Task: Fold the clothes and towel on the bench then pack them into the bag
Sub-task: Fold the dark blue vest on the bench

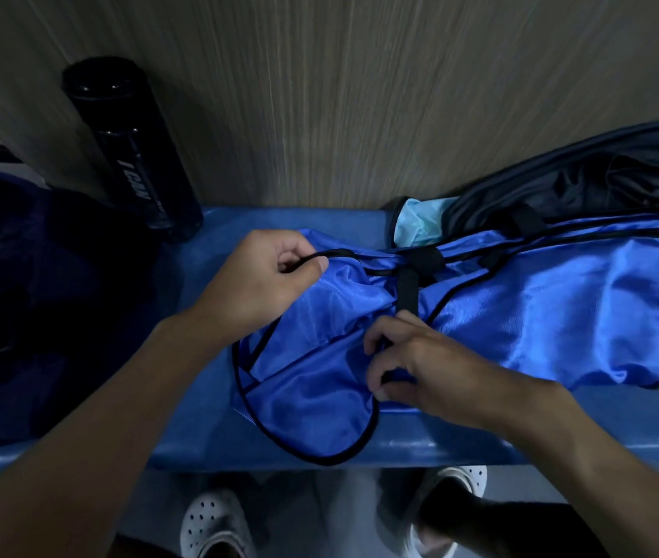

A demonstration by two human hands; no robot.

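The left hand (pixel 263 279) has its grip pinched on the black piping (pixel 343 251) that edges the blue cloth (pixel 311 392), thumb against curled fingers. The right hand (pixel 412 360), nearer and to the right, has its grip bunched on a fold of the same blue cloth, just below a black strap (pixel 407 287).

The cloth is shiny and satin-like, thin and limp. It will likely slide on itself and slip out of a loose hold, so the corded piping or the strap looks like the surest place to take it. It lies on the blue bench (pixel 207 436), its near left lobe drooping over the front edge.

To the right it runs into the bag (pixel 561 300), which is of the same blue material. I cannot tell whether the part in hand is the bag's own loose end or a separate garment lying on it.

The bag's far side gapes open against the wall (pixel 360 94). A dark garment (pixel 621 183) sits crumpled inside, and a pale blue cloth (pixel 416 225) pokes out at the left end of the mouth.

On the left of the bench lies a heap of dark navy clothes (pixel 38 275), apparently unfolded, with a black tube (pixel 134 155) leaning against the wall behind it. White clogs (pixel 215 521) show on the floor below.
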